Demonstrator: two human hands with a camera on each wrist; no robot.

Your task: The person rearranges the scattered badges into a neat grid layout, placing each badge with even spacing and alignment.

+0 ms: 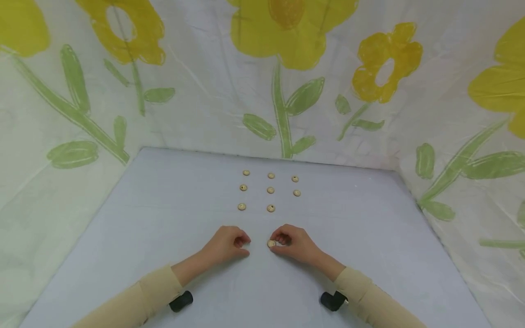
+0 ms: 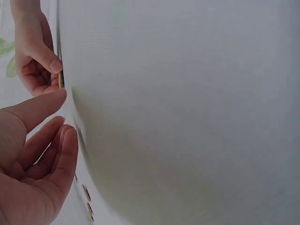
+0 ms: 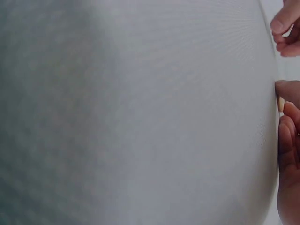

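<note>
My right hand (image 1: 298,244) pinches a small round wooden disc (image 1: 271,243) between thumb and fingers, close over the table. In the right wrist view, only a thin edge of this disc (image 3: 281,104) shows between the fingertips. Just to the left, my left hand (image 1: 227,245) holds nothing; its fingers bend loosely, with a gap to the thumb. Beyond both hands lie several similar discs in rows, among them a near left disc (image 1: 242,207) and a near middle disc (image 1: 271,208). Some have a dark spot on top.
The table (image 1: 184,182) has a pale cloth surface. A white curtain (image 1: 197,109) with painted yellow flowers stands along its back and sides. A black device (image 1: 181,301) sits under the left wrist, and another black device (image 1: 333,301) under the right.
</note>
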